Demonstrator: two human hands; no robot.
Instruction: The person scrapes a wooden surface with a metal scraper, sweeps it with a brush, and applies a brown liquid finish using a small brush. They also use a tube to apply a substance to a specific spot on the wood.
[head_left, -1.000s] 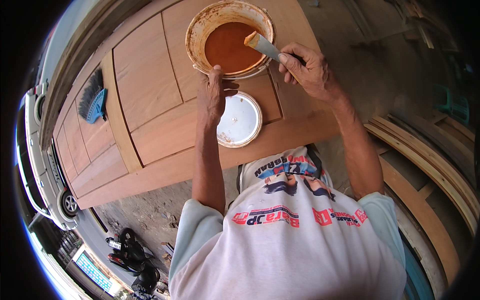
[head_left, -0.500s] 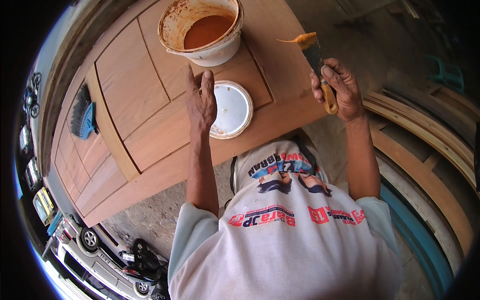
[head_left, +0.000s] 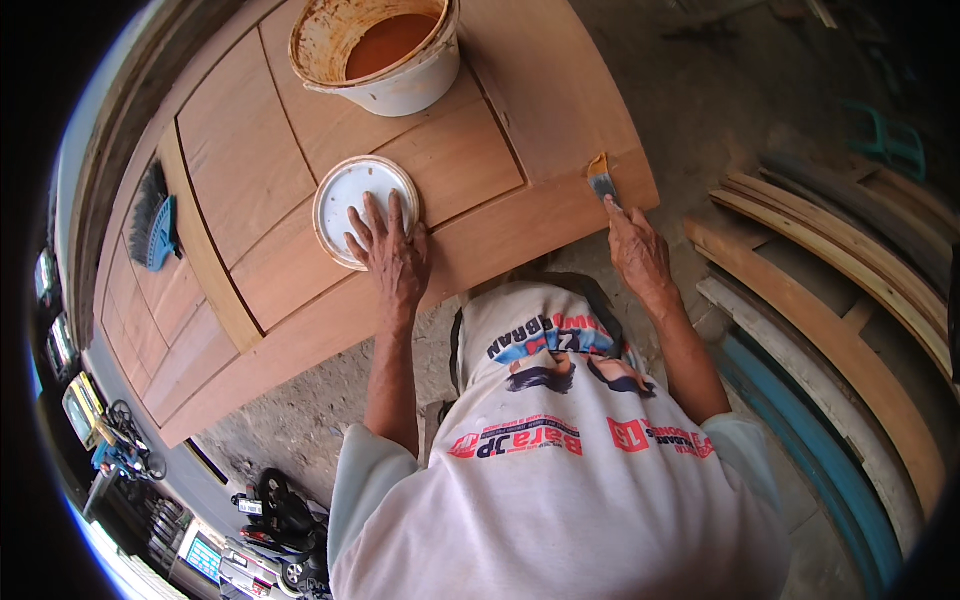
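Note:
A wooden door panel [head_left: 240, 110] lies flat before me. My left hand [head_left: 397, 262] rests with its fingers spread on a round white lid [head_left: 340, 205], whose rim is smeared brown. Behind the lid stands a white bucket [head_left: 405, 92] partly filled with reddish-brown paste. In my right hand [head_left: 642, 252] is a putty knife [head_left: 602, 184], its handle mostly hidden by the fingers. Orange-brown paste sits at the blade's end, which is at the panel surface near its right end; a darker damp patch shows beside it.
A blue brush [head_left: 160, 232] with dark bristles lies on the panel's left part. To my right, wooden frames and planks [head_left: 800, 285] are stacked low, with blue boards [head_left: 800, 440] nearer me. A green plastic chair [head_left: 885, 140] stands farther back. A motorcycle [head_left: 285, 525] is parked at lower left.
My left hand has come down onto the lid, which has shifted left. My right hand has lowered the putty knife from the air to the panel's right end.

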